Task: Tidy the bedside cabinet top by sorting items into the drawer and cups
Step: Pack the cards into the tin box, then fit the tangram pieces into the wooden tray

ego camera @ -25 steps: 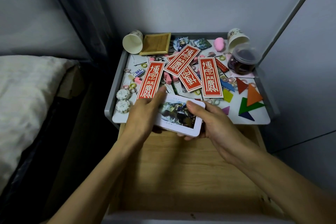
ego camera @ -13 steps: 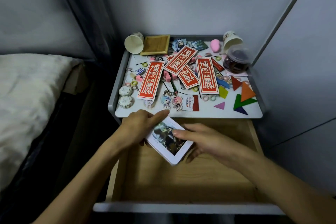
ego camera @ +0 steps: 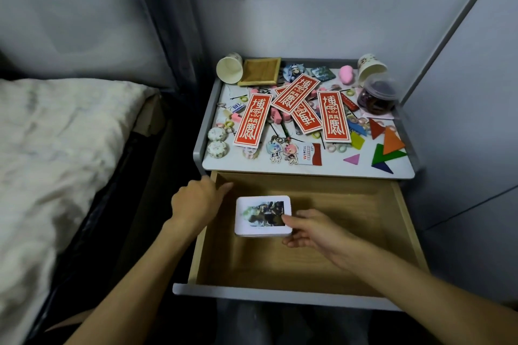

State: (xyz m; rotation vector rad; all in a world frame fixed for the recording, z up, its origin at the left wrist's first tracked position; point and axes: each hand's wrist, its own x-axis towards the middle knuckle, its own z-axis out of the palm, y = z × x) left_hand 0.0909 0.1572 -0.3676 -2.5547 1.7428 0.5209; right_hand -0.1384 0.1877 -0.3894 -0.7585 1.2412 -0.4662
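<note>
From the head camera, the open drawer (ego camera: 407, 221) juts toward the near side below the cluttered cabinet top (ego camera: 364, 168). The white picture-card stack (ego camera: 260, 214) lies flat and picture-up in the drawer's left half, low at the floor. Whether it fully rests there I cannot tell.

The right hand (ego camera: 312, 230) pinches the stack's near right corner, with the thumb on top and the fingers curled under the edge. The left hand (ego camera: 196, 202) hangs by the drawer's far left corner with loosely curled fingers, gripping nothing.

To finish this placement well, I would:
- set the stack down level;
- slide it square into the far left corner, so the drawer floor stays free for the red paper strips (ego camera: 251, 120);
- draw the under-fingers out sideways, not upward, since lifting them would likely fan the cards.

The left hand could steady the stack's left edge meanwhile.
</note>
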